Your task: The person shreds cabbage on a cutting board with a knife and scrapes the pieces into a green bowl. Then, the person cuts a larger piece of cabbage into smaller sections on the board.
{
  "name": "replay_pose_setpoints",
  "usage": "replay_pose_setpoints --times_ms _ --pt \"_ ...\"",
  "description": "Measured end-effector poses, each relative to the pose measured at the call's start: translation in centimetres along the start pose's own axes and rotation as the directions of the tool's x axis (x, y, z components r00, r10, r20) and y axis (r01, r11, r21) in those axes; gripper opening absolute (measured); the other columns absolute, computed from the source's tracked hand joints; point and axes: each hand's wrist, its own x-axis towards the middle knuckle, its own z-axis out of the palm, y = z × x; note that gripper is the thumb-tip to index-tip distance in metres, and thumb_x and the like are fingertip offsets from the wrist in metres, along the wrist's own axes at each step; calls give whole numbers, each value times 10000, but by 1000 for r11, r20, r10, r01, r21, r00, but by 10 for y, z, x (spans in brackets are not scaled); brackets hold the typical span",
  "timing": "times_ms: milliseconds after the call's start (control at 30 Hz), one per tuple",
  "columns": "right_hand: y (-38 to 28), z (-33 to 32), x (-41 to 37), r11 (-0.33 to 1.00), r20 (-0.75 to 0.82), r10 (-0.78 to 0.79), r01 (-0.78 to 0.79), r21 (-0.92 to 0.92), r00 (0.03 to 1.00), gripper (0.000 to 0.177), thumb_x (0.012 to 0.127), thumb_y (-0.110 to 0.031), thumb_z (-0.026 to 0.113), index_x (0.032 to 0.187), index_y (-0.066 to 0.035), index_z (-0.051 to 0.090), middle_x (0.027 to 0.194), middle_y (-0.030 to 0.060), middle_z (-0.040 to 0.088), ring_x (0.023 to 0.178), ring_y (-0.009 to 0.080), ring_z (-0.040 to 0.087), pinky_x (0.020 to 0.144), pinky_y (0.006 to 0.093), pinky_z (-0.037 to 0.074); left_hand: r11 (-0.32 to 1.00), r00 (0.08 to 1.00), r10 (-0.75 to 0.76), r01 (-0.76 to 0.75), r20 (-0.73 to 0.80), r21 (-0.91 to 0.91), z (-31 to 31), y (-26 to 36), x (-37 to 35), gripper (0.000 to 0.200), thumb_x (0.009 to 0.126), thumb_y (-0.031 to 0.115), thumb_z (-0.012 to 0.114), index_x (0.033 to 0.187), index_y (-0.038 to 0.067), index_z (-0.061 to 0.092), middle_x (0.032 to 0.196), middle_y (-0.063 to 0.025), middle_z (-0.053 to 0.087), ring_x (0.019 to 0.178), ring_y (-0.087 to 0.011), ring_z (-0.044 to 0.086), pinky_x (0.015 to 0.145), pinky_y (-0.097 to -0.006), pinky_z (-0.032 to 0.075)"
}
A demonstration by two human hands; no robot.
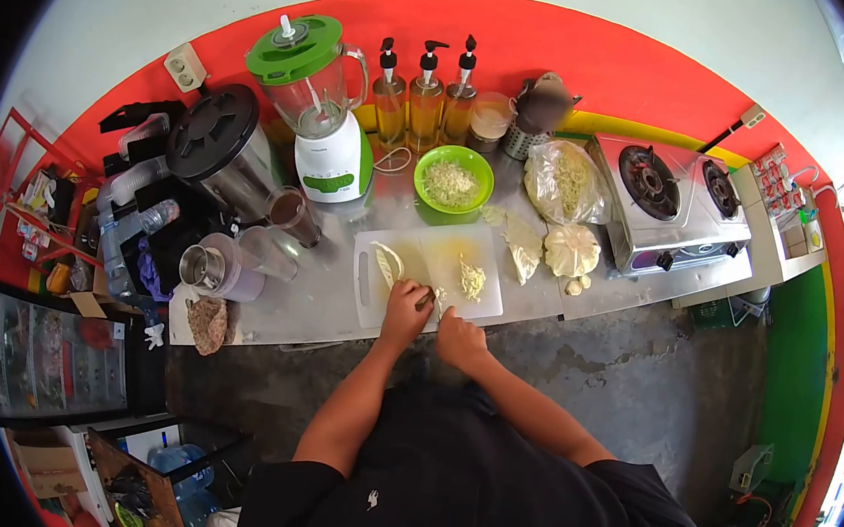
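A white cutting board (368,304) lies at the counter's front edge, under both hands. My left hand (406,309) is closed over it, fingers curled beside a small dark patch; I cannot tell what they hold. My right hand (461,341) is closed on a knife (440,307), its narrow blade pointing away from me, close to the left fingertips. Pale shreds of cabbage (471,280) lie heaped right of the blade. Left of them rests a curved cabbage strip (388,262). Beside the board are loose cabbage leaves (522,247) and a cabbage head (572,250).
Behind the board stands a green bowl (486,191) of shreds, near a blender (329,155) and pump bottles (426,103). A filled plastic bag (565,181) sits beside the gas stove (687,221). Cups (294,214) and a cloth (209,325) occupy the counter's left end.
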Motion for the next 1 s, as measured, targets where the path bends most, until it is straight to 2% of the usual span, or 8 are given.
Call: replay_pose_setpoints --times_ms 133,367,533,633,700,800,933,1000 --pt "4 -5 12 999 0 -44 44 15 999 314 901 -197 569 1081 46 485 988 283 701 953 445 701 852 512 556 997 998 55 -55 -8 57 -5 10 -4 137 793 43 718 928 24 706 889 -117 603 888 -334 568 798 -426 472" --pt "1 -4 0 999 26 -35 34 24 999 336 890 -203 594 1089 42 478 986 280 702 952 445 700 843 517 554 998 999 26 -28 33 56 -4 5 -5 139 803 57 724 936 19 702 893 -125 597 897 -339 570 800 -424 473" --pt "3 -5 7 998 -14 -54 55 33 998 328 891 -205 591 1083 39 484 992 288 698 951 449 700 838 522 556 998 998 -65 65 -18 -25 -2 5 -7 122 818 66 714 926 21 678 898 -130 581 931 -348 558 823 -430 463" --pt "5 -12 0 997 7 -70 71 -20 997 295 900 -147 562 1115 40 486 993 253 714 947 401 719 827 480 572 991 994 -108 106 -32 -81 -2 7 -6 114 813 70 720 905 25 669 899 -131 585 937 -349 561 828 -430 460" --pt "5 -3 -6 999 25 -40 39 8 999 296 906 -192 557 1079 37 485 977 286 701 938 439 706 815 518 562 995 995 -94 94 -8 -41 -4 4 -5 114 813 72 719 901 23 666 900 -132 587 937 -350 561 825 -433 460" --pt "0 1 -2 999 -7 -10 10 51 1000 306 903 -204 565 1075 38 495 998 289 698 936 441 706 833 511 561 997 997 -71 71 1 -5 -2 3 -5 116 811 71 719 899 21 663 902 -133 591 933 -354 562 823 -439 460" --pt "3 -3 2 998 -46 -56 58 32 997 318 903 -210 567 1086 38 489 994 284 700 933 440 707 832 512 563 999 999 -44 43 -20 -27 -4 4 -7 124 804 69 721 906 19 670 902 -137 599 928 -362 565 825 -445 461" --pt "5 -6 -5 997 -2 -82 82 10 997 316 902 -204 564 1091 37 486 986 280 701 946 443 704 832 512 563 997 998 -64 64 -6 -32 -5 4 -6 122 804 70 721 904 17 675 899 -139 604 926 -362 567 823 -445 462"
